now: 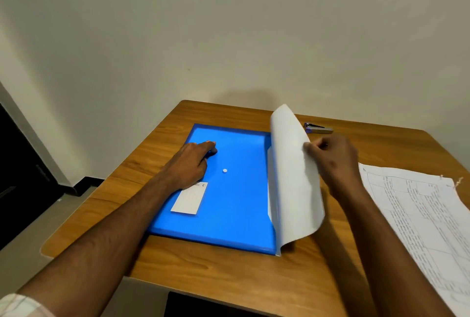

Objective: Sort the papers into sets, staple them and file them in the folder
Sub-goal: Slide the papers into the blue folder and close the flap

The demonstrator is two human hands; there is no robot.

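A blue plastic folder [236, 202] with a white snap button and a white label lies flat in the middle of the wooden table [203, 265]. My left hand [193, 161] rests on the folder's upper left part, fingers fairly straight. My right hand [330, 159] pinches the edge of a white paper set [292, 176], which curls upward at the folder's right edge, its lower edge down at that side. A printed paper stack [419, 220] lies on the table at the right. A purple and silver stapler [318, 128] lies behind the curled paper.
The table stands against a plain wall [229, 36]. Its left and near edges drop off to the floor, and a dark doorway [17, 176] is at the far left. Bare wood shows in front of the folder.
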